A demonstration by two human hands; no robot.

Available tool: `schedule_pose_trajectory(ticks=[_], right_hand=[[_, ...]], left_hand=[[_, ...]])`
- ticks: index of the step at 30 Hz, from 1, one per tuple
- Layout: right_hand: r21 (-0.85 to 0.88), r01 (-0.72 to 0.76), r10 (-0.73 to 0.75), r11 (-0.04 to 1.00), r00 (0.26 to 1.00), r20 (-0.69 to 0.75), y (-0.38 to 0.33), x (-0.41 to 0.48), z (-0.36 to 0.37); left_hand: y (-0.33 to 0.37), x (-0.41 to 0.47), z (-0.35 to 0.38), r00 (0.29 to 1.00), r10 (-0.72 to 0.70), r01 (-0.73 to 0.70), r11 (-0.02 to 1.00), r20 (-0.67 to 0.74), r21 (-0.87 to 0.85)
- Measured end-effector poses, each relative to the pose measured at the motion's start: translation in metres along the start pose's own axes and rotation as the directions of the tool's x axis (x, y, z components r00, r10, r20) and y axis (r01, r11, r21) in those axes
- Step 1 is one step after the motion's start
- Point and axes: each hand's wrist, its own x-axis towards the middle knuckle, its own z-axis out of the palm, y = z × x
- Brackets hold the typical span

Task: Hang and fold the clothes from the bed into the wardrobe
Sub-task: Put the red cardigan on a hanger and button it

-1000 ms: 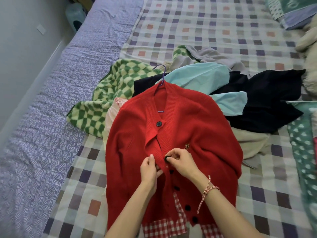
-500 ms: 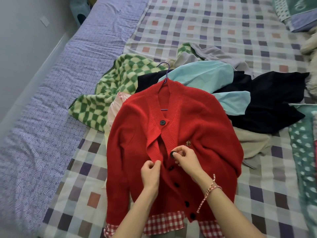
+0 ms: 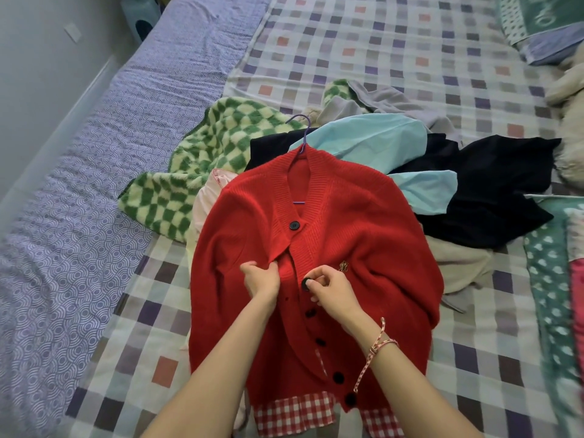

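Observation:
A red knitted cardigan (image 3: 363, 235) with black buttons and a red gingham hem lies front-up on the bed, threaded on a purple hanger (image 3: 302, 128) whose hook sticks out of the collar. My left hand (image 3: 260, 278) pinches the cardigan's left front edge just below the top button. My right hand (image 3: 331, 289) pinches a black button (image 3: 306, 283) on the right front edge. The gap between the two edges is open here; the buttons lower down look fastened.
Behind the cardigan lies a pile of clothes: a green checked fleece (image 3: 202, 172), a light blue garment (image 3: 379, 137), a black garment (image 3: 493, 184), grey and beige pieces. The checked bedspread (image 3: 379, 42) spreads around; a purple patterned sheet (image 3: 94, 184) runs along the wall at left.
Both hands have moved up the cardigan's front from the lower buttons to the gap under the top button. The right hand now pinches a higher button.

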Motion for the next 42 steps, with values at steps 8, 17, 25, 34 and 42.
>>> schedule_pose_trajectory(ticks=[8,17,25,34,42], right_hand=[[0.036,-0.015,0.017,0.999,0.998,-0.053,-0.001,0.003,0.000],[0.362,0.085,0.029,0.928,0.954,-0.297,-0.015,0.006,0.013],[0.357,0.123,-0.052,0.926,0.978,-0.201,-0.021,0.006,0.008],[0.290,0.042,0.006,0.956,0.987,-0.163,-0.020,0.015,0.006],[0.273,0.069,-0.028,0.960,0.988,-0.149,-0.017,0.017,0.009]], left_hand=[[-0.008,-0.007,-0.008,0.899,0.437,-0.438,0.896,0.028,0.070],[-0.005,-0.038,-0.015,0.916,0.200,-0.012,0.880,0.346,-0.476],[-0.001,-0.036,-0.017,0.873,0.408,-0.348,0.905,0.267,-0.243],[0.000,-0.039,-0.014,0.898,0.369,-0.301,0.913,0.241,-0.276],[0.004,-0.030,-0.018,0.882,0.119,0.074,0.921,0.457,-0.383]])
